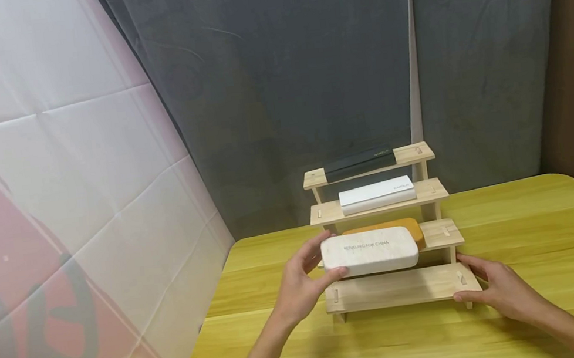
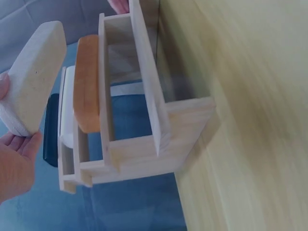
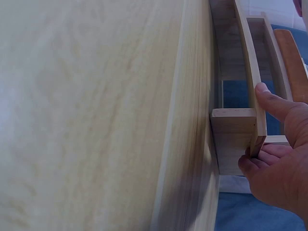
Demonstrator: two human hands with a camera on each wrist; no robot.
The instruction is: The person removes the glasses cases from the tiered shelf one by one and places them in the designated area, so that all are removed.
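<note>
My left hand [image 1: 312, 267] grips the left end of a white speckled case [image 1: 369, 251] printed with grey lettering and holds it level just above the lowest step of a four-step wooden shelf [image 1: 400, 289]. In the left wrist view the case [image 2: 33, 77] sits between thumb and fingers of that hand [image 2: 14, 163], clear of the shelf [image 2: 144, 96]. An orange case [image 1: 411, 225] lies on the third step behind it. My right hand [image 1: 482, 284] grips the right end of the lowest board [image 3: 248, 72], thumb [image 3: 272, 101] on top and fingers curled underneath.
A white box [image 1: 377, 194] lies on the second step and a black case [image 1: 359, 163] on the top one. The shelf stands on a yellow wooden table [image 1: 536, 221]. Grey cloth hangs behind it, and a white and pink sheet slants along the left.
</note>
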